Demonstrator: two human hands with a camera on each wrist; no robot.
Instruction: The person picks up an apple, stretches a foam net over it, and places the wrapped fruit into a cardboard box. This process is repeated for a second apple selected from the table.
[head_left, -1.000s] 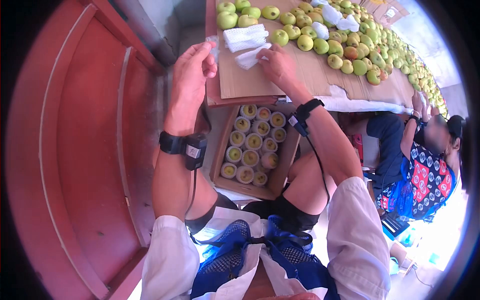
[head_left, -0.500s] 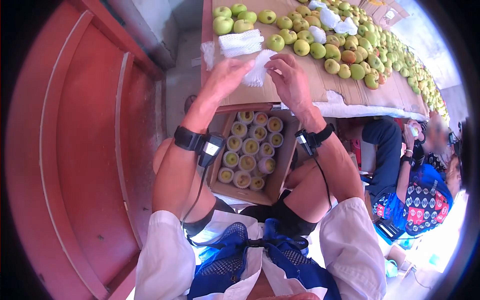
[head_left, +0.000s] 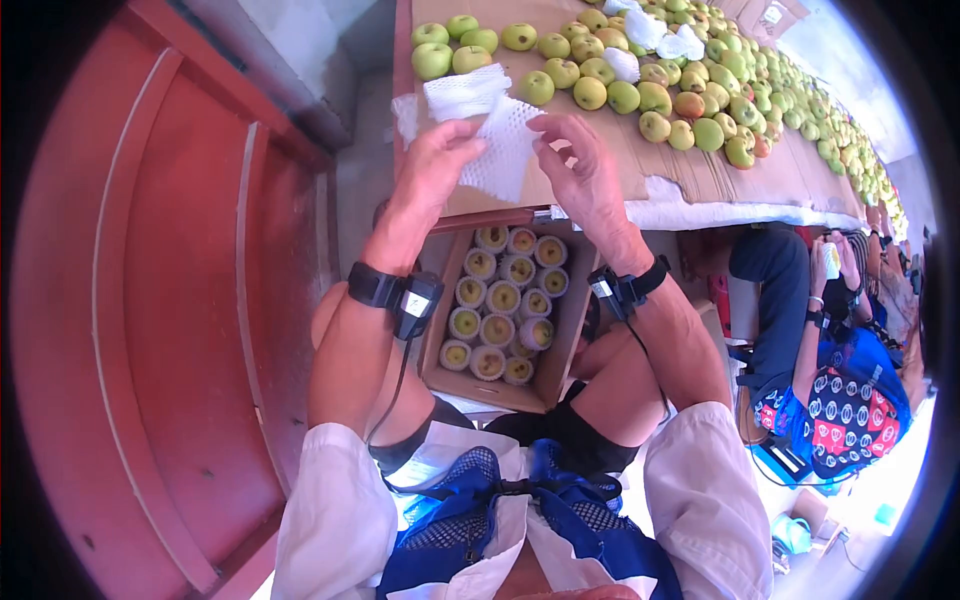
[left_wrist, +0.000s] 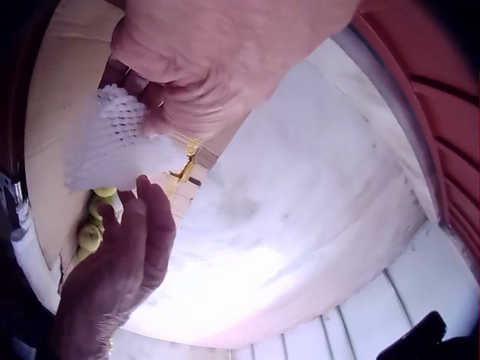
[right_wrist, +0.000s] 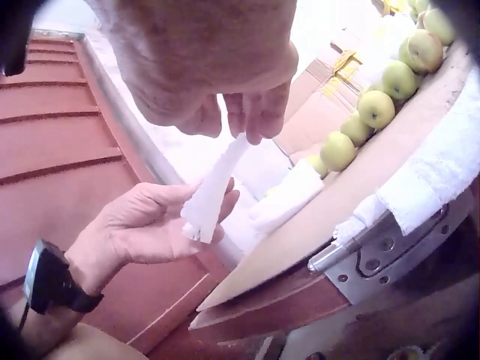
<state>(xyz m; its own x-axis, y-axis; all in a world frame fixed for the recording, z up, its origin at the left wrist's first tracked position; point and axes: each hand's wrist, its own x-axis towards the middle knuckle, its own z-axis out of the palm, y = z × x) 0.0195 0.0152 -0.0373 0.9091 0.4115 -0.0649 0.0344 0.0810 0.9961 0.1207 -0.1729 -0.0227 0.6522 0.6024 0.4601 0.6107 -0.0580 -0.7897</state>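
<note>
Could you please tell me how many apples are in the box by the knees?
15 plainly visible apples, in five slanting rows of three inside the box; another seems partly covered at lower right; more may hide beneath.

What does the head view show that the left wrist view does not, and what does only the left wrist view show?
Only the head view: the box with wrapped apples, and another person at the right.

Only the left wrist view: yellow tape beyond the hands.

Both: the left hand, the right hand, the white net, loose apples and the red door.
</note>
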